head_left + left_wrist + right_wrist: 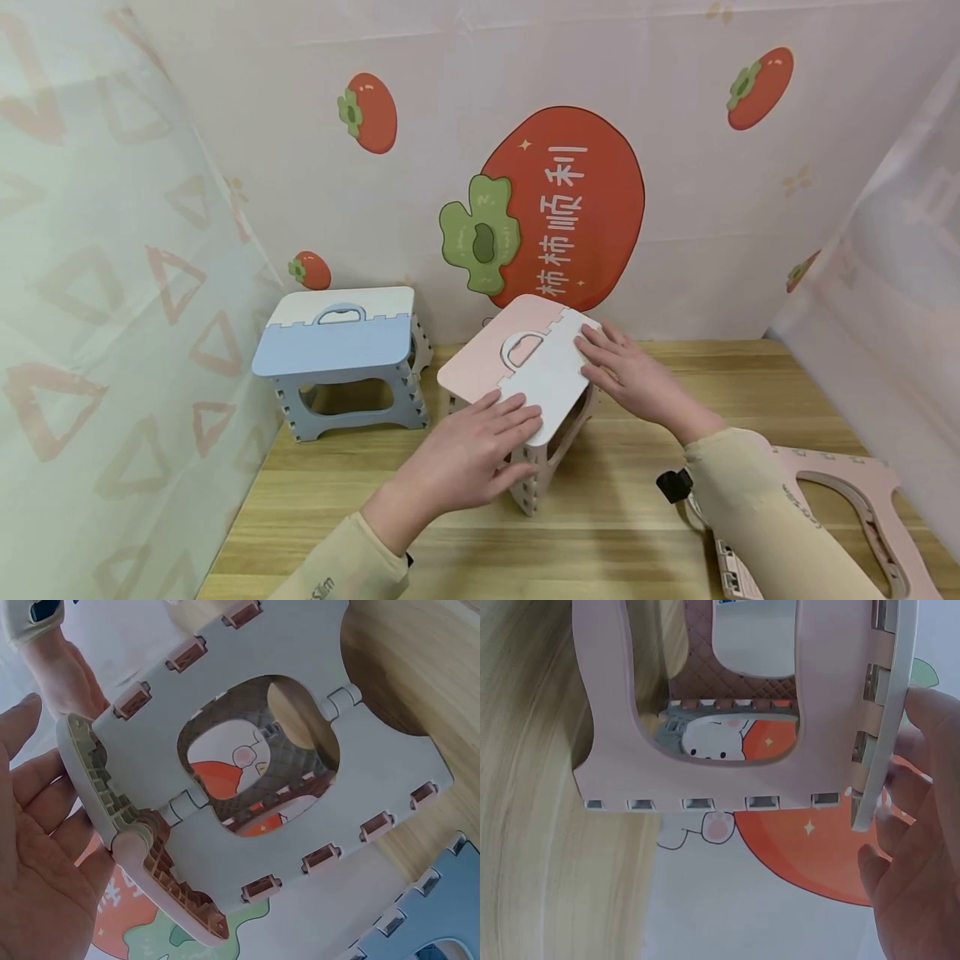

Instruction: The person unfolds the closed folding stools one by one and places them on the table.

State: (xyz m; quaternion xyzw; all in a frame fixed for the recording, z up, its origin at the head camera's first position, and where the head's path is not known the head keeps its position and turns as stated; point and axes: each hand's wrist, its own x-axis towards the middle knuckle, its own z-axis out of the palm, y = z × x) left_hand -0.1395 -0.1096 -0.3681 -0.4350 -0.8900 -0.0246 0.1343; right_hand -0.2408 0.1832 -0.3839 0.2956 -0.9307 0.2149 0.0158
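A pink and white folding stool [547, 375] stands unfolded and turned at an angle on the table, its handle slot near the middle of the top. My left hand [468, 454] rests on the near end of the white half, fingers straight. On the far right edge of that half lies my right hand [637, 375], its fingers also extended. The left wrist view shows the stool's hinged end panel [247, 645], with the left fingers [45, 780] at the top's edge. In the right wrist view, a pink leg panel [825, 697] stands beside the right hand [922, 862].
A blue and white folding stool [337, 346] stands unfolded at the back left. Another pink folding stool [847, 471] lies at the right, partly hidden by my right sleeve [757, 500]. The wooden table [600, 542] meets a printed backdrop [697, 208] behind.
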